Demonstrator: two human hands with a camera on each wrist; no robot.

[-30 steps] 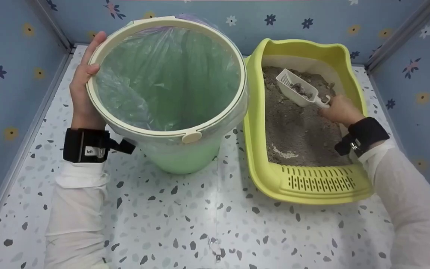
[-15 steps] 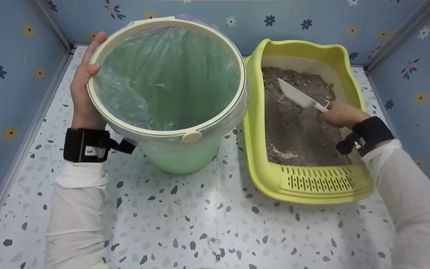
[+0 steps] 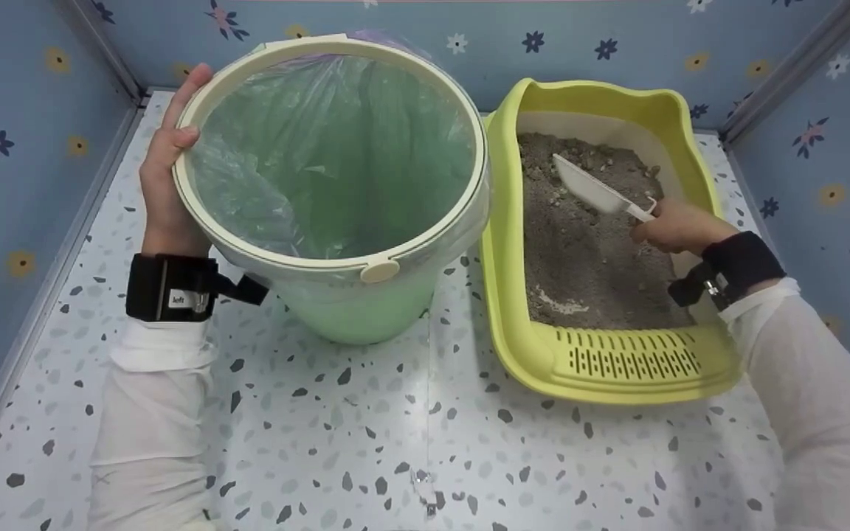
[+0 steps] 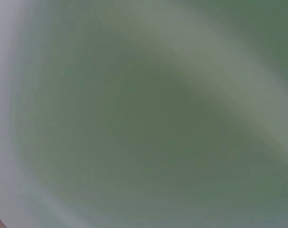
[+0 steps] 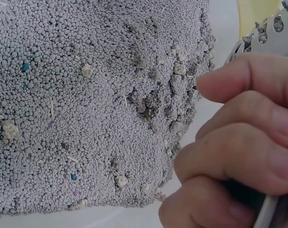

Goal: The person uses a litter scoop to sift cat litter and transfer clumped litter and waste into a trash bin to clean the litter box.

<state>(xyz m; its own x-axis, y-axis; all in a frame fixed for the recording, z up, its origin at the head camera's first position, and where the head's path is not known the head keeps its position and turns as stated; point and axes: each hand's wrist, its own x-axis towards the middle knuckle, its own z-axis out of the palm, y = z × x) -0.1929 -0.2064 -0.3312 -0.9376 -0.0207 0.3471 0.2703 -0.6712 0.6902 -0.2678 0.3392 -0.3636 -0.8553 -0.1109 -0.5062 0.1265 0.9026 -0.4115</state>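
Observation:
My left hand point(image 3: 167, 169) grips the cream rim of a green bin point(image 3: 329, 155) lined with a clear bag, thumb over the rim; the bin leans toward me. The left wrist view is filled by the blurred green bin wall point(image 4: 144, 114). To the right sits a yellow litter tray point(image 3: 617, 369) full of grey litter point(image 3: 580, 243). My right hand point(image 3: 679, 227) holds the handle of a white slotted scoop point(image 3: 591, 188), whose bowl is turned on its side over the litter. In the right wrist view my curled fingers point(image 5: 238, 156) wrap the scoop handle above clumped litter point(image 5: 96, 95).
Both containers stand on a speckled white tabletop point(image 3: 395, 442) enclosed by blue flowered walls point(image 3: 19, 147). The bin touches the tray's left wall. The tray has a slotted yellow front step point(image 3: 635, 360).
One second ago the scoop faced up with clumps in it; it has since rolled onto its side and sunk toward the litter. The left hand and bin have not moved.

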